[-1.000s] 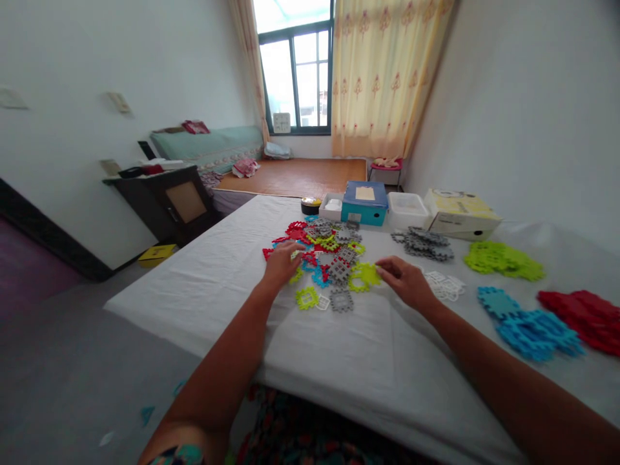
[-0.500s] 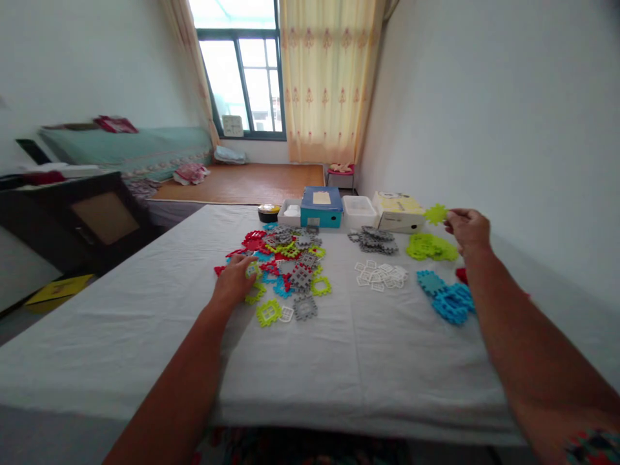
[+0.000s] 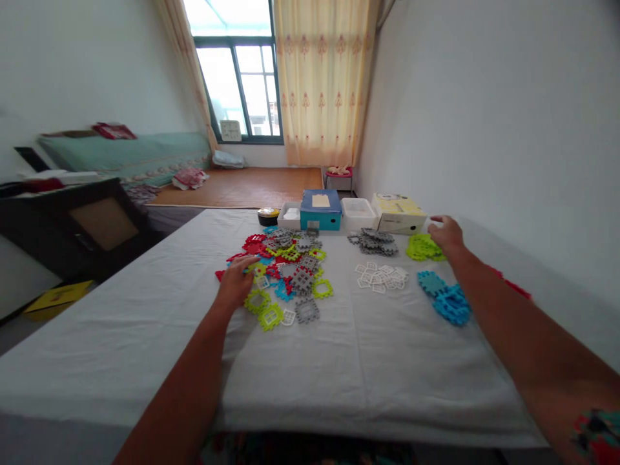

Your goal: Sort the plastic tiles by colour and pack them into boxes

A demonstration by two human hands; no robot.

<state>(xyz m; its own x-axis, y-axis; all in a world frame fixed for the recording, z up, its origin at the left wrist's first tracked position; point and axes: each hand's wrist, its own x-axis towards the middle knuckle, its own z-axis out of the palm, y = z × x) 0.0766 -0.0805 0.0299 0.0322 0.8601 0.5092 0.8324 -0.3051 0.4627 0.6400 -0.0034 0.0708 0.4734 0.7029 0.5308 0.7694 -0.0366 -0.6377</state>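
Observation:
My left hand (image 3: 236, 282) rests at the left side of a mixed heap of notched plastic building pieces, fingers stretched over it and apart. By its thumb are a lime-green piece (image 3: 259, 268) and a white window frame (image 3: 262, 282). Grey pieces (image 3: 303, 280) and red pieces (image 3: 254, 244) show elsewhere in the heap. Over on the right, my right hand (image 3: 449, 234) hovers at a pile of lime-green pieces (image 3: 423, 248), its fingers apart with no piece visible in them. Nearer me lie blue pieces (image 3: 451, 305), partly beside my forearm.
White window frames (image 3: 382, 277) and a stack of grey pieces (image 3: 375, 242) lie right of centre. Along the back stand a blue box (image 3: 321, 210), a clear plastic tub (image 3: 358, 213), a yellow-white box (image 3: 398, 213) and a black round container (image 3: 268, 217). A wall borders the right side.
The lime-green piece has left my right hand, which has moved slightly left and down over the green pile. Around my left fingers, the green piece and window frame have shifted.

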